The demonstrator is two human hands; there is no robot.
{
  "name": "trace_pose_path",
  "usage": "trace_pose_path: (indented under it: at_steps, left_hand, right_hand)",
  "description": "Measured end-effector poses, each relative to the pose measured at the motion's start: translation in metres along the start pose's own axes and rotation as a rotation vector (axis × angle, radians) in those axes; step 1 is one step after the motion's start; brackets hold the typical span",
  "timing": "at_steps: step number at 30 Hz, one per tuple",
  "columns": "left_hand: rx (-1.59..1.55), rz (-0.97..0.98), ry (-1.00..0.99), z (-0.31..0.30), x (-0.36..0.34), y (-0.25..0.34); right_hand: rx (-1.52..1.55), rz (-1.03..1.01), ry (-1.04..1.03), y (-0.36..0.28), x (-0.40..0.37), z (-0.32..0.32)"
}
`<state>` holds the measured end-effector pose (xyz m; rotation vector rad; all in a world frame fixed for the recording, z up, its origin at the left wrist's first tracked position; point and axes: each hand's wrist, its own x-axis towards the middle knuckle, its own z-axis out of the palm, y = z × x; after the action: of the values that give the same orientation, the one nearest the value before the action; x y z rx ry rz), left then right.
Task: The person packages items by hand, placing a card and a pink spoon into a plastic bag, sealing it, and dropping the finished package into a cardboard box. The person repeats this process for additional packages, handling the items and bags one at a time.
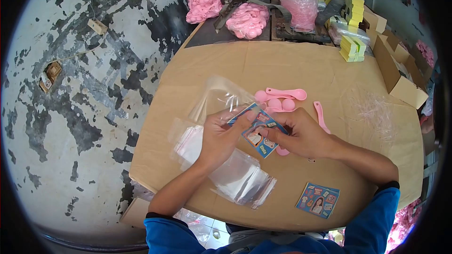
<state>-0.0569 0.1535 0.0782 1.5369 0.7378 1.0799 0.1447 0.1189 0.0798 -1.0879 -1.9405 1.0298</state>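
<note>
A blue printed card [265, 146] is pinched between my two hands over the middle of the table. My left hand [222, 134] grips its upper left part, thumb on top. From the other side, my right hand [305, 134] holds it with thumb and fingers closed. Just beyond the hands lie several pink plastic scoops [295, 94], one apart to the right [321, 116]. A stack of clear zip bags [238, 178] spreads beneath my left wrist, and larger clear plastic [219, 95] lies behind it. More blue cards [318, 200] rest in a stack at the front right.
Brown paper covers the table [376, 160]. Thin clear strands [374, 115] lie at right. At the back stand yellow card bundles [352, 49], an open cardboard box [400, 68], a bag of pink scoops [299, 4] and pink bundles [247, 20]. A peeling wall [84, 113] borders the left.
</note>
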Motion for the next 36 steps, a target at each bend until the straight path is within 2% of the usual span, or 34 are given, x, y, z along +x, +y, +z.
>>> trace_pose_path:
  at_steps: [3,10,16,18,22,25,27,28,29,32,35,36]
  left_hand:
    - [-0.031,-0.016,0.005,-0.001,0.000,0.000]
    - [-0.006,0.036,-0.098,0.014,-0.007,-0.001]
    - [-0.259,-0.104,-0.059,0.002,0.000,-0.001]
    - [-0.153,-0.086,-0.135,0.008,-0.004,-0.002]
    - [-0.102,0.029,-0.274,0.018,-0.005,-0.004]
    - [-0.163,0.068,-0.274,0.016,-0.005,0.004]
    - [-0.400,-0.004,-0.296,0.005,-0.002,0.008]
    - [-0.519,-0.037,-0.307,0.001,-0.001,0.009]
    - [-0.298,-0.027,-0.286,0.000,-0.002,0.009]
    - [-0.247,-0.067,-0.256,0.004,0.000,0.009]
    - [-0.069,0.219,-0.331,0.006,-0.001,-0.003]
    - [-0.103,0.174,-0.323,0.007,-0.004,-0.003]
  right_hand:
    - [0.049,-0.124,0.071,0.004,0.001,0.006]
    - [0.179,-0.058,0.068,0.003,0.000,0.002]
    - [0.270,-0.031,0.013,0.011,0.005,-0.002]
    - [0.284,-0.071,0.035,0.012,0.004,-0.002]
    - [0.390,0.036,0.014,0.011,0.002,-0.001]
    - [0.375,0.008,0.028,0.013,0.004,-0.001]
    - [0.297,-0.027,0.030,0.018,0.005,-0.004]
    - [0.354,-0.034,0.042,0.017,0.005,-0.001]
    - [0.412,-0.042,0.055,0.014,0.007,0.002]
    - [0.429,-0.066,0.038,0.018,0.006,0.007]
    - [0.388,-0.014,0.033,0.019,0.003,0.009]
    - [0.379,0.015,0.037,0.017,0.001,0.009]
